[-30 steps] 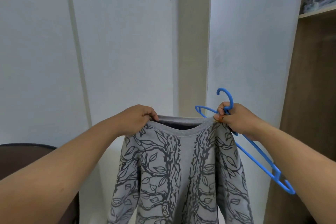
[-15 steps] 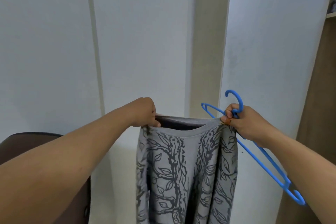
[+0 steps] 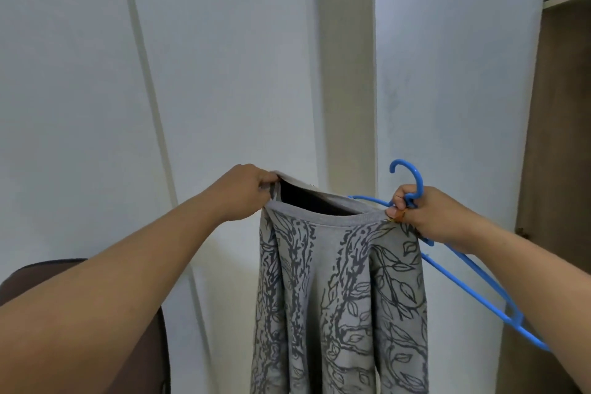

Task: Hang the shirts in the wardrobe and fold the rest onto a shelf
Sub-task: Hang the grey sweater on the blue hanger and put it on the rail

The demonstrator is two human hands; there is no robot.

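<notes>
Left hand point(image 3: 243, 192) fingers clamped on left side of grey leaf-print shirt point(image 3: 339, 297) collar. Right hand point(image 3: 425, 217) pinches right side of collar, fingers also curled round blue hanger point(image 3: 473, 275) neck. Shirt hangs before white wall point(image 3: 224, 73). Wardrobe point(image 3: 556, 169) at right, shelf contents blurred. Brown chair point(image 3: 35, 272) partly behind left arm.

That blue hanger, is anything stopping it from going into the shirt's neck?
Nothing visible blocks it. The left hand and right hand hold the shirt by its neck, which gapes open. The hanger is in the right hand too, outside the shirt, beside the opening.
</notes>
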